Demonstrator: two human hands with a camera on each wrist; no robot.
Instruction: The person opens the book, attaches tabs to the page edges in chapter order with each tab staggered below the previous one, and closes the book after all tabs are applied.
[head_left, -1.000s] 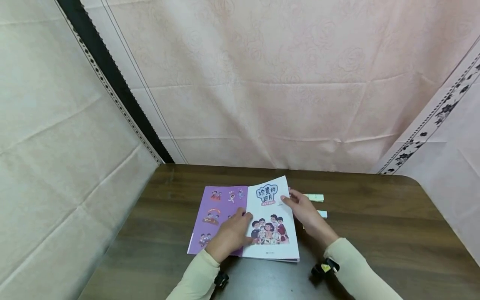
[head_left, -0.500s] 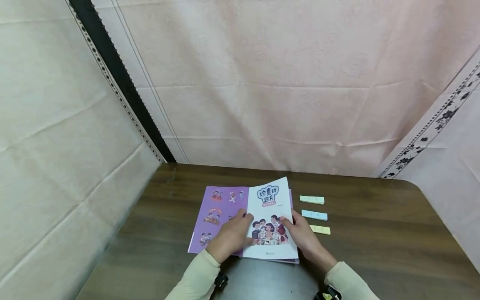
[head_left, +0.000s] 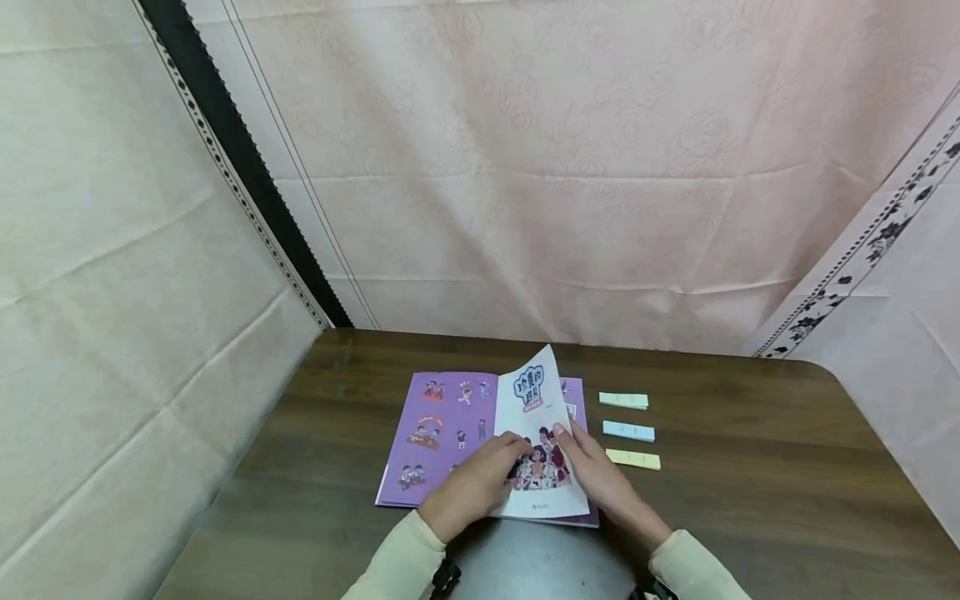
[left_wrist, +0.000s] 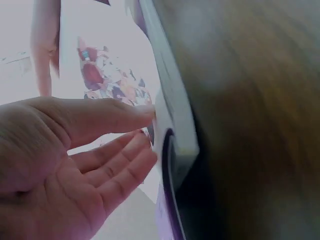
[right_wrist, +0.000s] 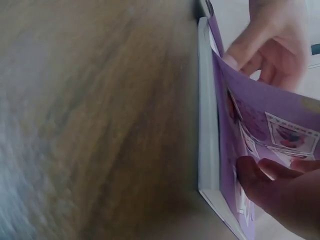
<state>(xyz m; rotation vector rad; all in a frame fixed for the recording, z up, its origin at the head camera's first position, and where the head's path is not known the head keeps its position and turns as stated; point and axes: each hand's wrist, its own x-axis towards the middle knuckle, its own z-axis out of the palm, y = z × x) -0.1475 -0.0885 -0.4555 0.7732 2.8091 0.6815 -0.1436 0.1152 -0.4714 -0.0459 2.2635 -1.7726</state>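
An open picture book [head_left: 435,437] lies on the table, its left page purple with small figures. Its white title page [head_left: 543,502], printed with a group of cartoon people, is lifted and bows leftward. My right hand [head_left: 603,487] pinches that page's right edge, thumb in front and fingers behind. The right wrist view shows the page's purple back [right_wrist: 295,107] with framed pictures, my right fingers [right_wrist: 272,177] against it. Near the spine my left hand [head_left: 477,483] touches the white page, its thumb [left_wrist: 112,115] extended and its other fingers loosely bent.
To the right of the book lie three small sticky-note strips: green [head_left: 624,401], blue [head_left: 628,431] and yellow [head_left: 633,459]. The brown wooden table [head_left: 750,467] has pale patterned cloth [head_left: 600,208] hanging behind it and at both sides.
My right hand has come down the page's right edge and now bends the page leftward, baring purple beneath. My left hand has shifted right, from the purple page onto the white one.
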